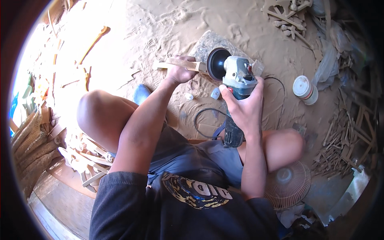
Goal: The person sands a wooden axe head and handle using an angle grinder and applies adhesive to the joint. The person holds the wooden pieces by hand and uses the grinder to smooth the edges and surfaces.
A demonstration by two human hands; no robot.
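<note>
My left hand (182,71) is closed round a pale, narrow wooden piece (202,67), whose right end meets or nearly meets a dark round disc (218,64). That disc sits on the head of an angle grinder (239,78), grey at the gear housing and dark along the body. Gripping the grinder's body is my right hand (246,106), thumb on the near side. Whether the disc is spinning I cannot tell. Beneath the disc and wood lies a dusty stone-like block (206,42). The grinder's dark rear end hangs over my lap.
Dust covers the floor (160,24). A round white tub (302,87) stands to the right, near piled wood sticks (340,136). A fan (285,182) lies by my right knee. A black cord (196,120) loops below the grinder. Wooden pieces (90,160) are heaped at left.
</note>
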